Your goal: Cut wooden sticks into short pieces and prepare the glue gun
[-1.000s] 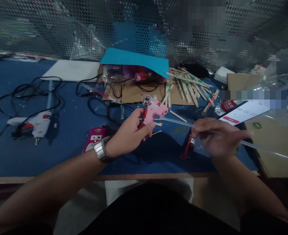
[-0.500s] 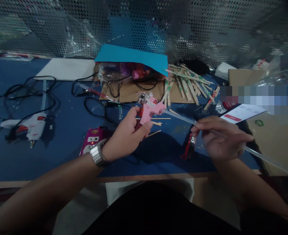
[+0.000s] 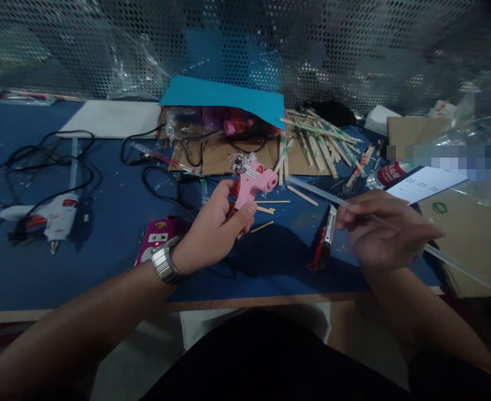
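Note:
A pink glue gun (image 3: 253, 184) is in my left hand (image 3: 216, 231), whose fingers are closed around its handle. The round rear opening of the gun faces right. My right hand (image 3: 385, 228) pinches a long, clear glue stick (image 3: 320, 192) that slants down to the right past the wrist. The stick's left tip is just right of the gun's opening, with a small gap between them. Below and left of my right hand lies a red and black utility knife (image 3: 325, 238). Thin wooden sticks (image 3: 265, 210) lie on the table behind the pink gun.
A white glue gun (image 3: 62, 220) with a black cord lies at left. A purple extension box (image 3: 156, 238) sits by my left wrist. Bundled wooden chopsticks (image 3: 323, 142) lie on cardboard at the back, near a blue sheet (image 3: 224, 100). A phone (image 3: 427, 181) and bottle (image 3: 389, 174) are at right.
My right hand has moved slightly right, and the glue stick's tip has come away from the rear of the pink gun. My left hand stays nearly in place.

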{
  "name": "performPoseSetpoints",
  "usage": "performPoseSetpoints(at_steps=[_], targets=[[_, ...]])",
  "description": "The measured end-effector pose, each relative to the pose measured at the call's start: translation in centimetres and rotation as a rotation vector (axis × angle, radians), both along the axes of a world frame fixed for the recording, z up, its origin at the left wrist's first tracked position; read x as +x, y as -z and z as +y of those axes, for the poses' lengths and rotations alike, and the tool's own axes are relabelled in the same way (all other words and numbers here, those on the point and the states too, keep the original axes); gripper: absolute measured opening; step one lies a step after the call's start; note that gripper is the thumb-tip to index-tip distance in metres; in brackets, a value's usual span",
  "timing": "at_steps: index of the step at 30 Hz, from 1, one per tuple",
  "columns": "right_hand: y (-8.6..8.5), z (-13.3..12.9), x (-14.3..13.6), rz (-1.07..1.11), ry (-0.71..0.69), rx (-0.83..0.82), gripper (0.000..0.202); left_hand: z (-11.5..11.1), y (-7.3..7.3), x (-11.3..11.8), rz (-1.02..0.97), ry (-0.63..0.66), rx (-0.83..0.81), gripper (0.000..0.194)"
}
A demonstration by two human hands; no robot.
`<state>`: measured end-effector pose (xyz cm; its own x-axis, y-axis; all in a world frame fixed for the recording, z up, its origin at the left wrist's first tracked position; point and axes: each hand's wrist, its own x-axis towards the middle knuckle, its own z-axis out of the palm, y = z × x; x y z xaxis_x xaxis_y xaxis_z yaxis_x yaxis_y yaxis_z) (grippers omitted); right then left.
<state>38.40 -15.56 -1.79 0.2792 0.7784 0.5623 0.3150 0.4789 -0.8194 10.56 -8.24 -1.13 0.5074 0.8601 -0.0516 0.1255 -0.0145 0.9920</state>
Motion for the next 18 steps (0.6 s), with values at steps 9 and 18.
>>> performPoseSetpoints(at_steps=[9, 18], targets=[[-0.6, 0.9, -3.1, 0.100, -0.149, -0.098, 0.006, -0.8, -0.1, 0.0, -0.108, 0.154, 0.064, 0.040], [-2.2, 1.8, -6.8, 0.214, -0.376, -0.229, 0.047, -1.0, 0.1, 0.0, -0.145, 0.130, 0.091, 0.051]])
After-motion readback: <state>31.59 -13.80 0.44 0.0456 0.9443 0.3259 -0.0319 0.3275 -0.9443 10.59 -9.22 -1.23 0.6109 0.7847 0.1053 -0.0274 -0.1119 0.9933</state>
